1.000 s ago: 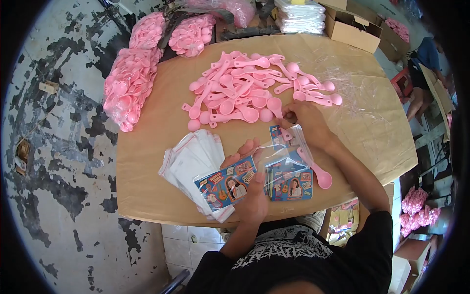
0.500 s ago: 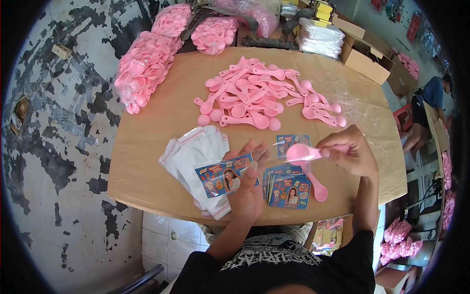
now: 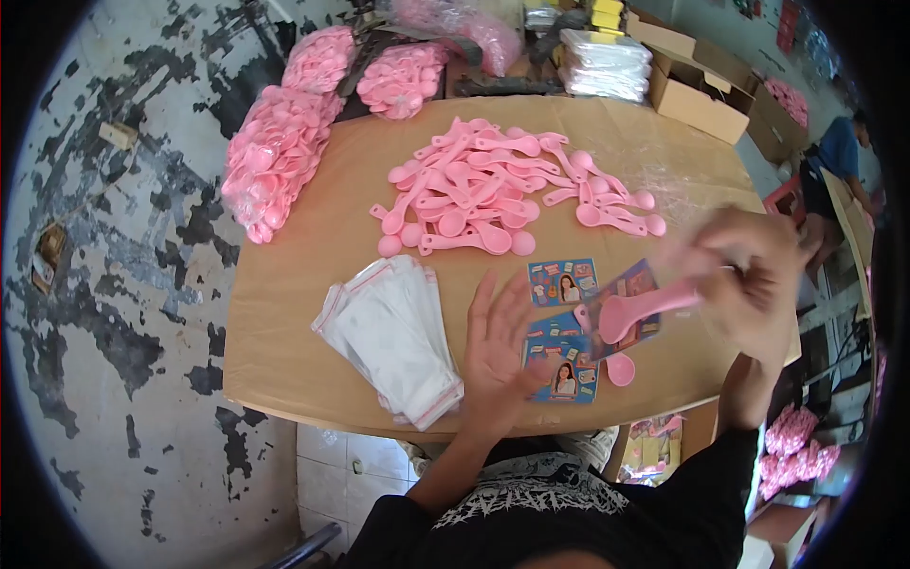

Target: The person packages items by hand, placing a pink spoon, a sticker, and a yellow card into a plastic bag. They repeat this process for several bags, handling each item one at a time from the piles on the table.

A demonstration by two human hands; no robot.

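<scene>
My right hand [image 3: 735, 275], blurred by motion, is closed on a clear bag that holds a pink spoon [image 3: 630, 313] and a blue printed card [image 3: 633, 284]. To its left, my left hand [image 3: 498, 346] is raised palm up with fingers spread and nothing in it. Below and between them lies a stack of blue cards [image 3: 561, 375], with a single card [image 3: 561, 283] behind it. Another pink spoon [image 3: 620, 369] rests partly hidden beside the stack. Clear bags with red-edged strips [image 3: 389, 337] lie left of my left hand.
A heap of pink spoons [image 3: 464, 190] covers the table's middle. Bagged spoons [image 3: 280, 156] stand at the back left. Stacked plastic packs [image 3: 605, 64] and a cardboard box [image 3: 701, 100] stand at the back right. Another person [image 3: 834, 161] is at the far right.
The bag with the card has left my left hand and is now in my right hand, with the spoon in it. My left hand has opened; my right hand has moved right.
</scene>
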